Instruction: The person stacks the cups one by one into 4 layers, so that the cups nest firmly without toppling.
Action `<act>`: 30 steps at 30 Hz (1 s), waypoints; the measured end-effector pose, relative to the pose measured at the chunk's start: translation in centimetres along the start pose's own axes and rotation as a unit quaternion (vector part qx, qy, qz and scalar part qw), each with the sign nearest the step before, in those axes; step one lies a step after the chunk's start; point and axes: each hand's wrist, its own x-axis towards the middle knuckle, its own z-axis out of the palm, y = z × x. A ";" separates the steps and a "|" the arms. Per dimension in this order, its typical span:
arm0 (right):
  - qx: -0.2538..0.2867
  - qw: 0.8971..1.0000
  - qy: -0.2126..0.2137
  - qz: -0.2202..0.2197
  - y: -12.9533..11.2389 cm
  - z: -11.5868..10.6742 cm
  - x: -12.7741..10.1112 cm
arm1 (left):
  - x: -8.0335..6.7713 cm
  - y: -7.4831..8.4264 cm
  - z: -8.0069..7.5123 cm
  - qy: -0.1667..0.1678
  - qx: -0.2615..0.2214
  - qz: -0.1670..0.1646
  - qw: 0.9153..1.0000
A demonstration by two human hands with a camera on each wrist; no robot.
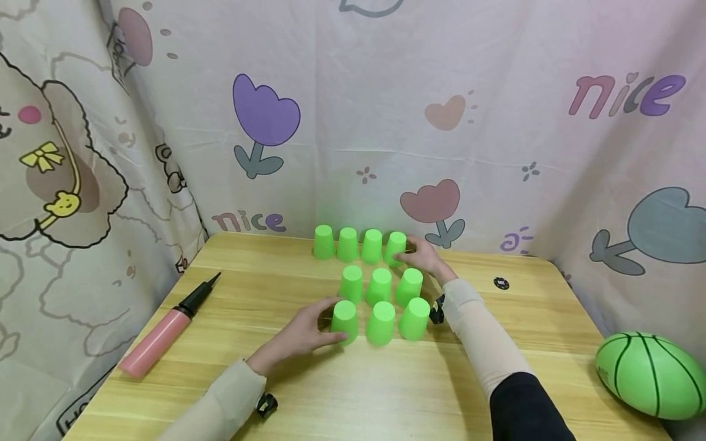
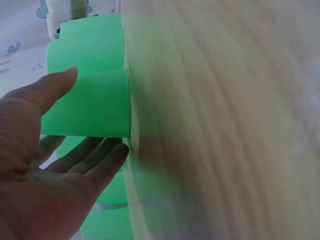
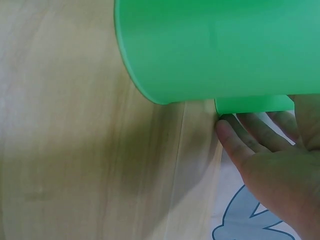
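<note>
Through my feed I see the left hand [image 1: 300, 331] curving thumb and fingers round the near green cup [image 1: 345, 321], the right hand [image 1: 423, 256] likewise round the far green cup [image 1: 394, 248], and eight other upside-down cups [image 1: 379, 286] beside and between those hands on the desk [image 1: 380, 392].

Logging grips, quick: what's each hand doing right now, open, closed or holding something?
Left hand: holding the front row's leftmost cup.
Right hand: holding the back row's rightmost cup.

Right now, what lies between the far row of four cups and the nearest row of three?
A middle row of three green cups, standing upside down; the head view shows it.
</note>
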 end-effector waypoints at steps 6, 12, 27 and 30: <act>-0.010 1.000 0.004 0.004 -0.2 0.0 -0.1 | 0.1 -0.1 0.1 0.001 0.000 -0.003 1.000; -0.016 1.000 0.005 0.005 -0.3 -0.2 -0.2 | 0.0 0.2 0.0 0.004 0.005 -0.002 1.000; -0.020 0.998 0.036 -0.043 -1.5 -3.1 -3.0 | 0.0 1.3 -2.6 0.070 0.018 0.006 0.997; -0.028 0.998 0.041 -0.043 -1.6 -3.4 -4.1 | 0.1 1.2 -3.1 0.084 0.024 0.015 0.996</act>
